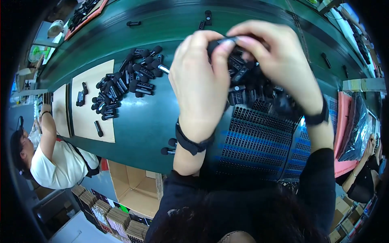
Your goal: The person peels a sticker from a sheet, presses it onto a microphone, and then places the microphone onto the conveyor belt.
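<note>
My left hand (197, 83) and my right hand (279, 56) meet above the green table, fingertips pinched together on a small black clip-on microphone (215, 44). Fingers cover most of it, so its details are hidden. Beneath my hands lies a heap of black microphone pieces (239, 73), partly blocked from sight. Nearer to me are trays (259, 139) with rows of black bodies, each showing small round holes, set in blue strips. To the left of my left hand is a loose pile of similar microphones (139, 73) with round black foam tops.
A beige board (93, 125) at left carries a few microphones. Single ones (133, 23) lie on the green surface (162, 30) farther off. An open cardboard box (135, 184) stands below the table edge. One person (56, 168) works at left, another (362, 182) at right beside pink sheets (342, 121).
</note>
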